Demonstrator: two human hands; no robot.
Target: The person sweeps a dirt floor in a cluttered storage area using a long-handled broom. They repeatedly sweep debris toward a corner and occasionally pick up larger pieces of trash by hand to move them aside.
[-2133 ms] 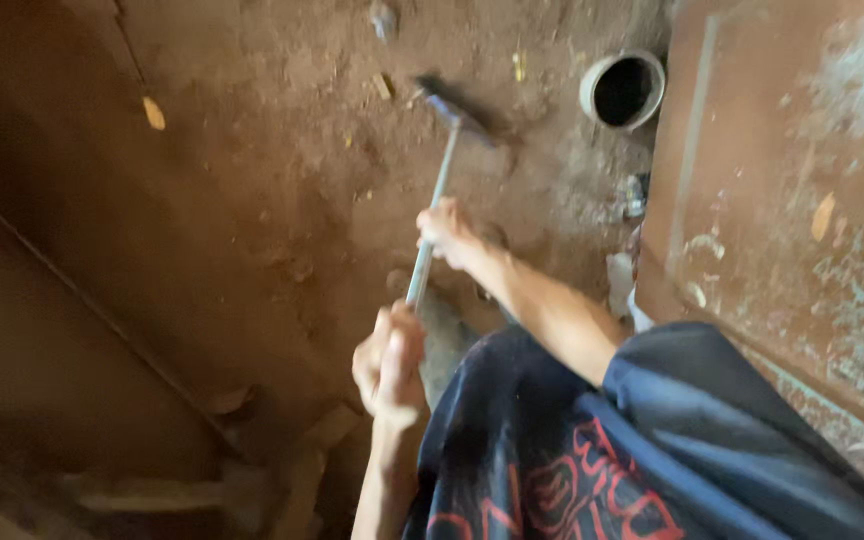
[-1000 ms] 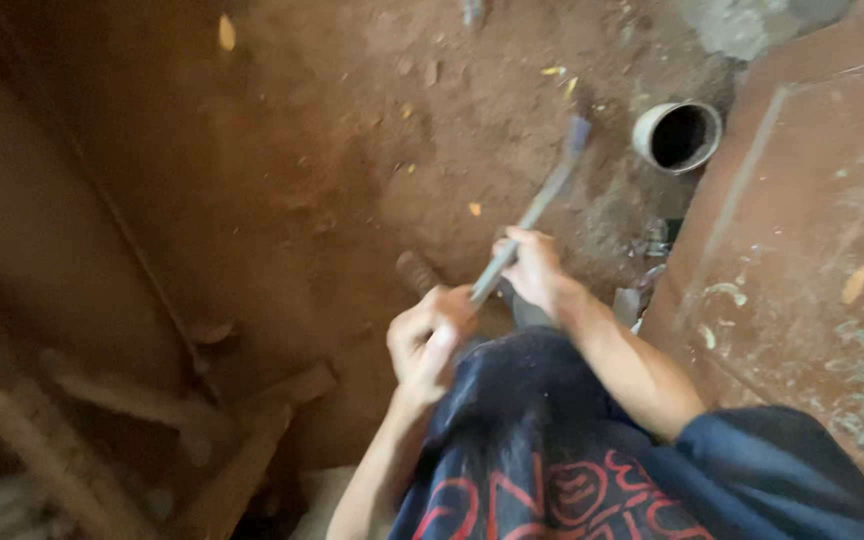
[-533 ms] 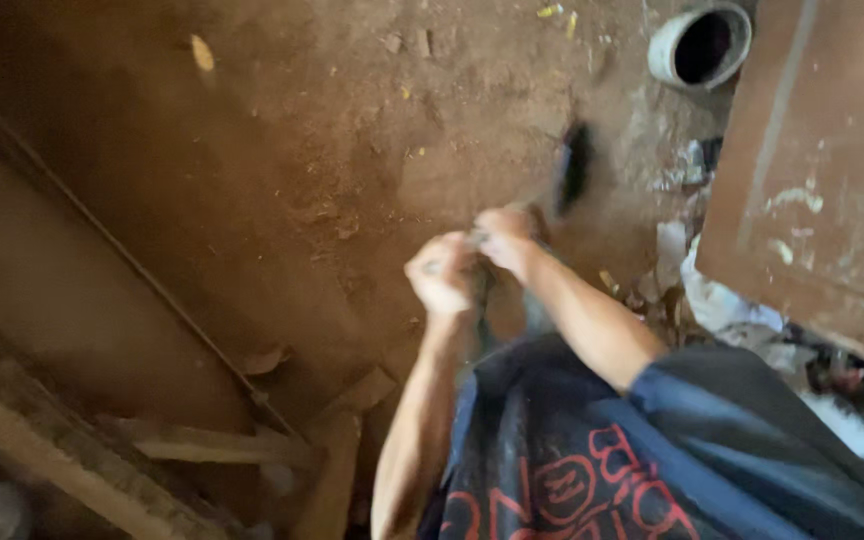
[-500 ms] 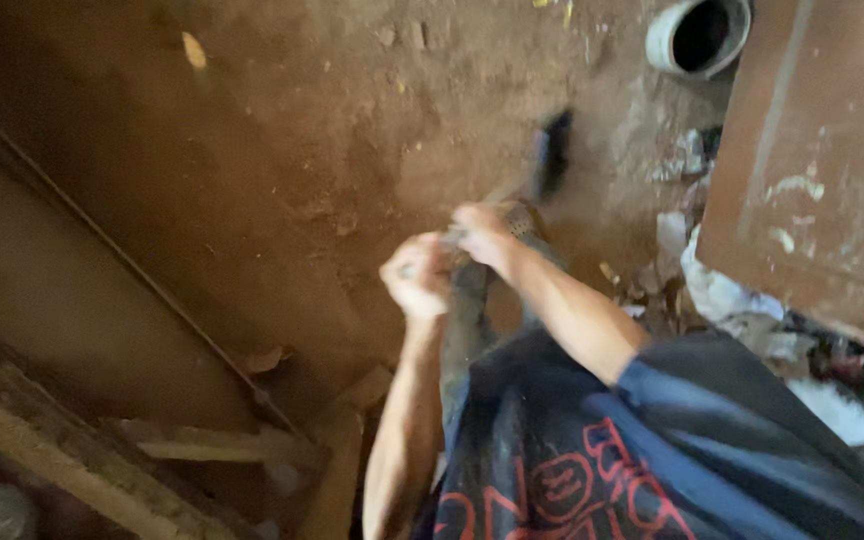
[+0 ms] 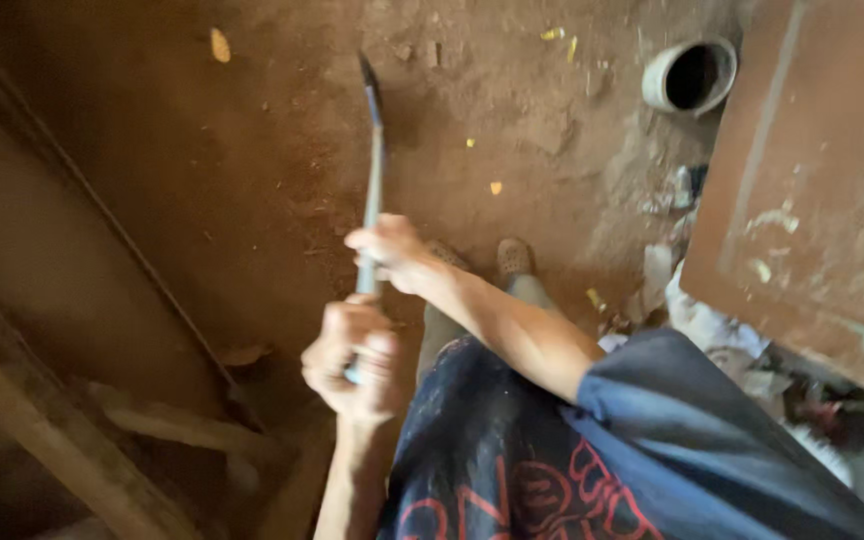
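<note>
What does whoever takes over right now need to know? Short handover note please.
Left hand: grip shut on the lower end of the pick handle.
Right hand: grip shut higher up the same handle.
Pick head is up, over the red dirt floor. Grey pipe opening sits at the far right, beside a rusty metal sheet. Wooden planks lie at left.
Done: soil looks loosened near the pipe.
Left: cannot tell from this view.

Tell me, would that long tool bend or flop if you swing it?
Probably not: the long-handled tool runs straight from the left hand past the right hand to its dark head, so it seems stiff. Both hands grip it, hinting it is fairly heavy, likely top-heavy.
</note>
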